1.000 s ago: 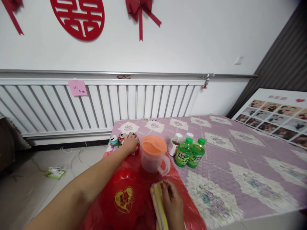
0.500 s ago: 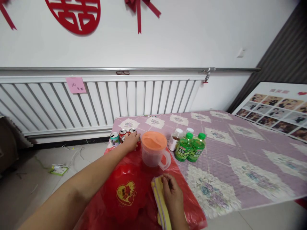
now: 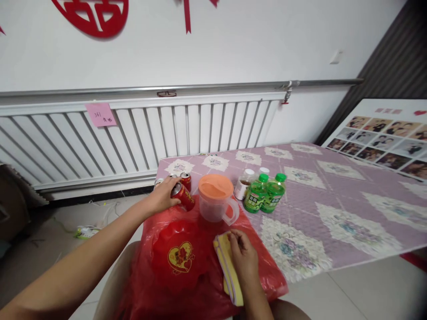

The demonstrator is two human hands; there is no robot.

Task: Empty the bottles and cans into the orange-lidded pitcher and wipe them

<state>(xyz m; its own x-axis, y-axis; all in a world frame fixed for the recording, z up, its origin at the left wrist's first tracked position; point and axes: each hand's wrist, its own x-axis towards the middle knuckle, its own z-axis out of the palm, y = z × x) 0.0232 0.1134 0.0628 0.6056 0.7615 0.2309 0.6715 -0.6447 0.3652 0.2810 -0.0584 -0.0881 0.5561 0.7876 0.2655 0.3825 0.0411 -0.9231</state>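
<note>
My left hand [image 3: 163,195] is at the red drink cans on the table's left side, its thumb and fingers around the top of one red can [image 3: 184,197], which tilts toward the palm. Another red can [image 3: 186,181] stands just behind, and more cans are partly hidden by the hand. In my right hand [image 3: 244,255] is a folded yellow cloth [image 3: 227,269], pinched at its upper end above the red plastic sheet. Between my hands lies a red scalloped tray [image 3: 163,262] with a gold heart print. Beyond it stands a clear pitcher [image 3: 213,211] with an orange lid.
Two green-capped bottles [image 3: 255,198] and two white-capped bottles [image 3: 242,186] stand right of the pitcher. A purple floral cloth [image 3: 300,213] covers the table. A white radiator [image 3: 187,129] runs behind, and a photo board [image 3: 376,142] leans at the right.
My left hand has shifted left and turned at the cans, and one red can now tilts. My right hand still holds the cloth. The camera view has moved slightly.
</note>
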